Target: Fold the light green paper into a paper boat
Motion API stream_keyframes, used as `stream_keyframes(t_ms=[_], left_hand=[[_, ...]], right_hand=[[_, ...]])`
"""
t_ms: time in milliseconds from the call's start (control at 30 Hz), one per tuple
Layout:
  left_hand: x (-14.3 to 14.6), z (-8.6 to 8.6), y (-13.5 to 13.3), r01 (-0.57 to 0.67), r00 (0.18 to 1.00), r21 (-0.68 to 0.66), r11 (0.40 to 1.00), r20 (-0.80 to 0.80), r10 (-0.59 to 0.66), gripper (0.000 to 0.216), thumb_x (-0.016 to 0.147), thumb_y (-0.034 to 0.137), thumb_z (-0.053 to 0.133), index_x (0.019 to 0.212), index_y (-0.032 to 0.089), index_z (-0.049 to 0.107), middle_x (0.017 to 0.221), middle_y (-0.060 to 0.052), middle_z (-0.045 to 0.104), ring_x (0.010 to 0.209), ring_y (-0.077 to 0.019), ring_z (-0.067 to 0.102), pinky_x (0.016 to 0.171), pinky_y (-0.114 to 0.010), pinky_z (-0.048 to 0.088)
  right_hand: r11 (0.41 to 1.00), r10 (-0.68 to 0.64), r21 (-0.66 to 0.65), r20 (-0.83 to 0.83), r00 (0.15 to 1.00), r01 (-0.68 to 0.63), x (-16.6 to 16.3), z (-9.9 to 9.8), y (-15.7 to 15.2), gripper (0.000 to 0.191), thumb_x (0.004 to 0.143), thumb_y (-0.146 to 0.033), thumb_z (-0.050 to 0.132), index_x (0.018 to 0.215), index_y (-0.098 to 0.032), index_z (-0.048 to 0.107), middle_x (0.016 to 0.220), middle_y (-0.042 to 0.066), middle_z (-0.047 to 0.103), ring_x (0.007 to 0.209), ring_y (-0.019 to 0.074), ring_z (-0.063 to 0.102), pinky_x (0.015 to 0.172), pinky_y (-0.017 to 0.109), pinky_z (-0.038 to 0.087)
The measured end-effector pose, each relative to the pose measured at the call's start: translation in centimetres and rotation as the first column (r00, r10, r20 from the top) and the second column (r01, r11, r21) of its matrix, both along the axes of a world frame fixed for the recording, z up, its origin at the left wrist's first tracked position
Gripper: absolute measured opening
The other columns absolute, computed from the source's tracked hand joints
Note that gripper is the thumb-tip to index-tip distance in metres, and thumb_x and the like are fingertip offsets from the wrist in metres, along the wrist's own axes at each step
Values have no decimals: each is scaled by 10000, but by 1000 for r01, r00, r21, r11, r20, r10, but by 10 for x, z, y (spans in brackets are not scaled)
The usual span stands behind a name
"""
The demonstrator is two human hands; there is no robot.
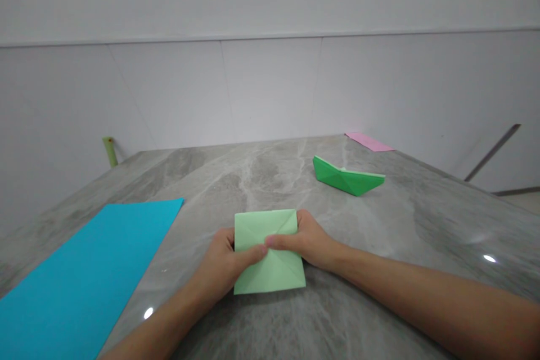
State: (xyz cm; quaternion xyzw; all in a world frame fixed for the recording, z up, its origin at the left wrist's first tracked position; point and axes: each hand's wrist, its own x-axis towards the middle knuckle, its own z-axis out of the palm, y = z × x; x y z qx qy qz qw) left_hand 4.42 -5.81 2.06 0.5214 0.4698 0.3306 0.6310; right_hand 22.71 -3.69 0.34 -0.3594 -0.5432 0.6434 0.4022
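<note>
A light green folded paper square [270, 273], with crease lines running across it, is held above the near part of the table. My left hand [228, 261] grips its left side, thumb on top and fingers hidden underneath. On the right side, my right hand [312, 242] holds the same paper, its thumb pressed near the centre. The two thumb tips meet at the middle of the square. Farther back to the right, a darker green folded paper boat [348, 179] rests on the table.
A blue sheet of paper [88, 278] lies on the grey marbled table [253, 174] at the left. Near the far right edge is a pink paper [371, 142]. Behind the table stands a white wall [270, 90], with a green pipe stub [110, 153] beyond the left edge.
</note>
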Motion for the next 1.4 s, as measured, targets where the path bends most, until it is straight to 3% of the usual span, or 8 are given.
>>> stream_keyframes(t_ms=[667,1067,1400], left_hand=[[2,-7,7,31,994,23,999,103,-33,336,649,337,758,896,113,711,828,-100,735,708,-238,679,652,-322,521],[-1,-7,8,60,996,51,997,66,-63,324,655,329,743,881,101,699,826,-106,734,715,-236,674,648,-317,516],[-15,-5,10,92,996,46,995,-6,-92,313,680,359,738,870,111,712,832,-90,731,674,-189,652,595,-262,489]], right_hand=[[999,-14,-38,-51,999,12,-1,0,2,303,576,-263,828,828,-125,733,807,58,734,666,163,649,645,292,528],[996,-47,-76,-41,998,43,2,2,-1,277,582,-343,816,686,-102,724,657,51,701,548,132,601,527,243,467],[993,-112,-43,-84,990,108,7,-10,5,283,641,-375,783,618,-110,688,572,29,632,499,116,525,504,250,394]])
